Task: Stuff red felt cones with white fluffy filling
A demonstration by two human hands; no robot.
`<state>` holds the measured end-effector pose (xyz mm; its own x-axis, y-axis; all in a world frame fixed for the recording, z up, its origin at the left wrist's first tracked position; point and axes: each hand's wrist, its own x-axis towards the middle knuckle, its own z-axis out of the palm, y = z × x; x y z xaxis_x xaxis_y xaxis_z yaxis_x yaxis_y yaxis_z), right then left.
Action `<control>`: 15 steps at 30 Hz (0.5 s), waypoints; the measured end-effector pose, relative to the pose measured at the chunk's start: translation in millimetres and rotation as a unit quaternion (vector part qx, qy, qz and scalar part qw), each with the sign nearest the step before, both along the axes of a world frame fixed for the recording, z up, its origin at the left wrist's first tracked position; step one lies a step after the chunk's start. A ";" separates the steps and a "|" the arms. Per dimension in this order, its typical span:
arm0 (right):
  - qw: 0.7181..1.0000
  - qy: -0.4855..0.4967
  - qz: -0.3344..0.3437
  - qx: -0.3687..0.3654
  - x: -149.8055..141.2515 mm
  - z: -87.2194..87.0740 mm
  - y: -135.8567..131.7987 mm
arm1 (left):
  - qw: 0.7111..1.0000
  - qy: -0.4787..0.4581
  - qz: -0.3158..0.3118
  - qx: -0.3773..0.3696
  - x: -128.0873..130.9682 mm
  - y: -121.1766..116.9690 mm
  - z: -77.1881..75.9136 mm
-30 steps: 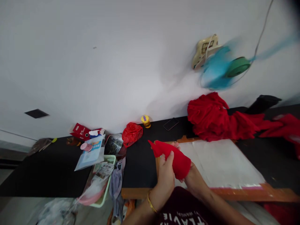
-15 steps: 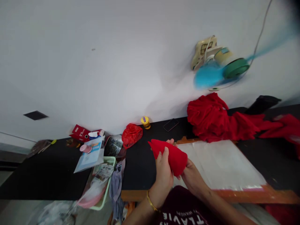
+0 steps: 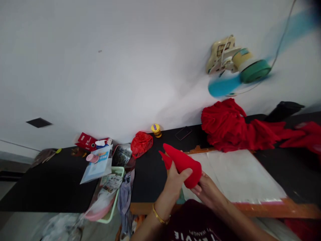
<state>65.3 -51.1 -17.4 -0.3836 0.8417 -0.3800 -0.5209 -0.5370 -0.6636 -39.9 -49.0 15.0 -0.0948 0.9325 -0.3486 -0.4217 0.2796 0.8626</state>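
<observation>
Left hand (image 3: 175,180) pinches red cloth cone (image 3: 182,160), held above counter (image 3: 147,184) by left end of white sheet (image 3: 233,170). Right hand (image 3: 205,189) at wide end; grip hidden, can't tell. I'd keep pressure light, rim supported, avoiding creases.

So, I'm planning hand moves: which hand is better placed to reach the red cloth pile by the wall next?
Probably the right hand: it is at the wide end of the red cone-shaped piece, nearer the red cloth pile. The left hand lies farther off with its thumb across the piece.
</observation>
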 end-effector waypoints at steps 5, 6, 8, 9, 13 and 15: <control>1.000 -0.009 0.018 0.013 -7.6 9.7 -0.9 | 0.991 -0.071 0.017 0.113 -9.1 19.5 9.3; 1.000 -0.013 0.019 0.015 -9.5 11.3 -1.5 | 0.991 -0.087 0.011 0.102 -6.8 20.4 9.6; 1.000 -0.020 0.017 0.016 -12.5 14.0 -3.0 | 0.989 -0.124 0.001 0.075 -0.6 19.4 8.3; 1.000 -0.022 0.018 0.014 -13.3 15.0 -3.6 | 0.988 -0.143 0.000 0.062 2.3 18.4 6.9; 1.000 -0.009 0.017 0.022 -11.1 15.7 -3.1 | 0.981 -0.189 0.020 0.027 4.1 20.0 -0.7; 0.997 -0.037 0.015 0.062 -7.3 13.3 0.6 | 0.983 -0.175 0.057 0.020 0.1 24.3 -4.7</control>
<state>58.0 -50.6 -4.2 -0.3844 0.8725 -0.3016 -0.4532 -0.4630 -0.7618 -39.8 -24.7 10.3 -0.0794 0.9366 -0.3413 -0.7211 0.1824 0.6684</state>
